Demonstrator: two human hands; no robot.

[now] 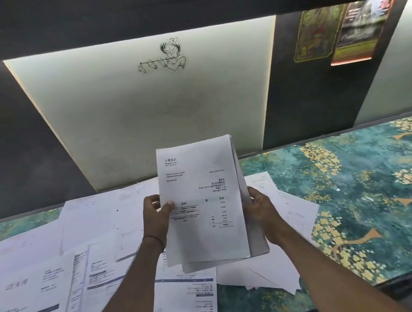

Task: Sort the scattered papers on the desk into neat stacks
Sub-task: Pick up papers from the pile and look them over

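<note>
Both hands hold a bundle of papers point(202, 204) upright above the middle of the desk point(380, 183), its printed front sheet facing the camera. The left hand point(156, 218) grips the bundle's left edge, thumb pressed on the front sheet and fingers curled behind it; a thin dark band circles that wrist. The right hand point(260, 207) clasps the right edge, fingers wrapped round the back of the bundle (the sheets there are slightly fanned, not squared). Below and to the left, loose papers point(56, 271) lie overlapping on the desk at mixed angles, reaching from the far edge to the near edge; a few more sheets point(283, 197) stick out to the right of the bundle. The desk's right part shows a teal covering with yellow blossom patterns. On the far wall hangs a line drawing point(166, 56), and further right two colourful posters point(341, 31).
</note>
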